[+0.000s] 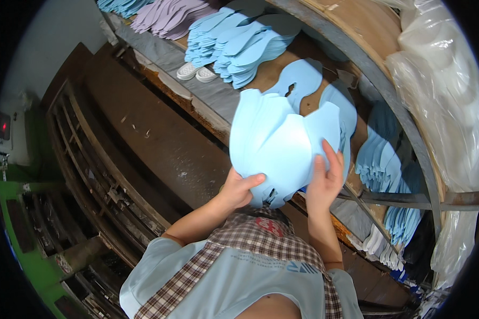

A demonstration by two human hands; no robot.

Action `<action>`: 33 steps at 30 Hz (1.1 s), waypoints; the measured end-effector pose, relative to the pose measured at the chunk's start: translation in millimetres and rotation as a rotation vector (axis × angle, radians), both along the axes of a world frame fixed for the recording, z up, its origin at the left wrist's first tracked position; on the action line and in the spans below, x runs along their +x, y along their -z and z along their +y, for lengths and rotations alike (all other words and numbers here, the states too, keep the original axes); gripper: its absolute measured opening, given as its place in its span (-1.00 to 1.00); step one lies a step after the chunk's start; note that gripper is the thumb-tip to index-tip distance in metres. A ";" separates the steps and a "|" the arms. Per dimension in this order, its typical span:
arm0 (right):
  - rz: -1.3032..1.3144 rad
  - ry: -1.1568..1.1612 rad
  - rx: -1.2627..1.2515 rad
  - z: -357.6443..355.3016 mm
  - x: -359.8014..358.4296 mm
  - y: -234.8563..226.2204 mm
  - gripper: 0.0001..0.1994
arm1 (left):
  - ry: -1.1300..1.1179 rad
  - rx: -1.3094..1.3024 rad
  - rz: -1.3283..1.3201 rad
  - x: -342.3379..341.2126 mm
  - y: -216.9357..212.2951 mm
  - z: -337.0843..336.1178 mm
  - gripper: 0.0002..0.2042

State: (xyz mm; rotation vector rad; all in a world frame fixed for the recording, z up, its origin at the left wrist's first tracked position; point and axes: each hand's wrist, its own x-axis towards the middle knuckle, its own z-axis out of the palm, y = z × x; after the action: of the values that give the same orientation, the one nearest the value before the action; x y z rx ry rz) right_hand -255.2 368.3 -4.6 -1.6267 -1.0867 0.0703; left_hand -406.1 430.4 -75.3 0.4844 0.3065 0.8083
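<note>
In front of my chest is a fanned stack of light-blue foam cut-outs (277, 141), flat pieces shaped like slipper uppers. My left hand (239, 189) grips the lower left edge, thumb on top and the other fingers beneath. On the right side, my right hand (325, 178) holds the stack's edge with its fingers against the face of a piece. Slots show near the bottom of the stack. Just beyond it, a loose blue cut-out (303, 80) with a dark slot lies on the wooden shelf (262, 80).
Piles of blue cut-outs (239, 45) and lilac cut-outs (170, 18) lie along the shelf. White slippers (197, 72) sit at its front edge. More blue pieces (378, 165) stand to the right, behind a metal bar (394, 200). Clear plastic sheeting (436, 95) hangs at right; a slatted rack (98, 165) stands left.
</note>
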 end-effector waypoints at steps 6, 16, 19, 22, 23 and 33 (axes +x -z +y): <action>-0.338 -0.080 -0.115 -1.3 -6.7 -0.5 -0.62 | -0.084 -0.117 -0.003 0.8 4.6 -1.9 -0.43; 0.441 0.225 0.201 -5.7 107.0 -17.5 -0.61 | -0.278 -0.139 0.010 -31.8 10.6 20.8 -0.39; 0.344 0.211 -0.073 27.0 174.9 5.2 -0.59 | -0.256 0.025 0.097 -33.3 5.3 21.1 -0.43; -0.480 0.437 -0.535 56.1 208.9 40.3 -0.61 | -0.173 0.038 0.104 -31.4 0.6 15.0 -0.40; -0.540 0.446 -0.678 63.2 212.1 45.5 -0.62 | -0.166 0.030 0.104 -30.4 -0.3 13.4 -0.46; 0.353 -0.492 -0.276 30.1 33.7 -15.9 -0.59 | -0.067 0.112 0.081 -17.1 -8.3 11.7 -0.38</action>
State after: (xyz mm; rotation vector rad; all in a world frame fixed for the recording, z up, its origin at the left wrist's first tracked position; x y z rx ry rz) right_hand -221.5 398.4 11.3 -1.4737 -1.2088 0.8312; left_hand -423.2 442.1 -67.0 0.6155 0.3555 0.8750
